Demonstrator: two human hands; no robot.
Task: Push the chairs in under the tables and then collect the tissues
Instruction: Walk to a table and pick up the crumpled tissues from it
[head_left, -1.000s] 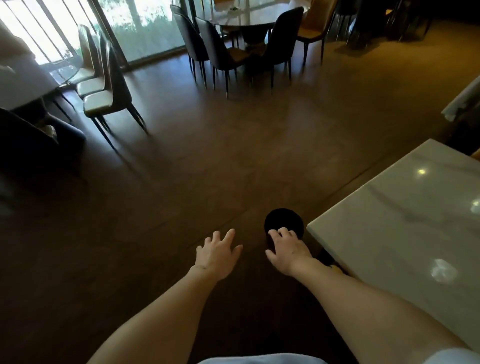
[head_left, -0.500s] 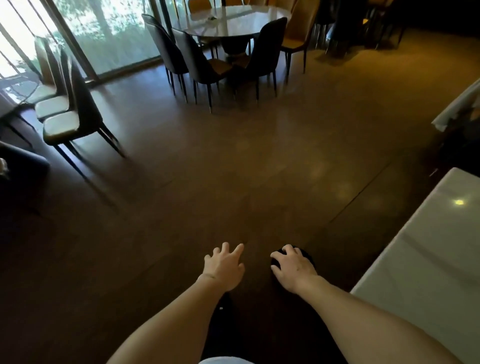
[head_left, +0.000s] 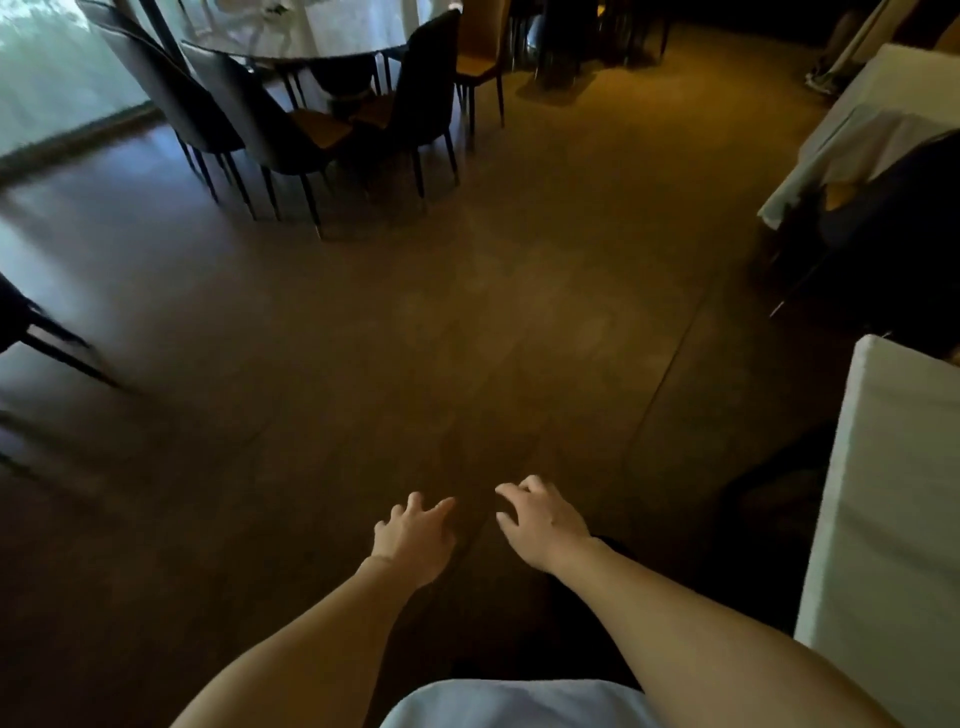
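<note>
Since the earlier frame the view has swung right and forward: the round surface (head_left: 311, 31) and its dark chairs (head_left: 249, 124) now sit at far left, larger in view, and the pale surface (head_left: 883, 493) at near right shows only its edge. The dark round object seen under the right hand earlier is no longer visible.

The left hand (head_left: 415, 538) and right hand (head_left: 543, 525) are held out over the floor (head_left: 467, 322), fingers loosely spread and slightly curled, holding nothing.

The chairs at the round surface stand close around it, backs outward. No tissues can be made out. A further chair (head_left: 31, 332) shows partly at the left edge.

Handling judgement: these chairs look rigid, moderately heavy and slim-legged. The top edge of the backrest is the likely place to hold, with both hands, pushing level so the legs slide rather than tip. Tissues would be light and soft; a pinch suffices.
</note>
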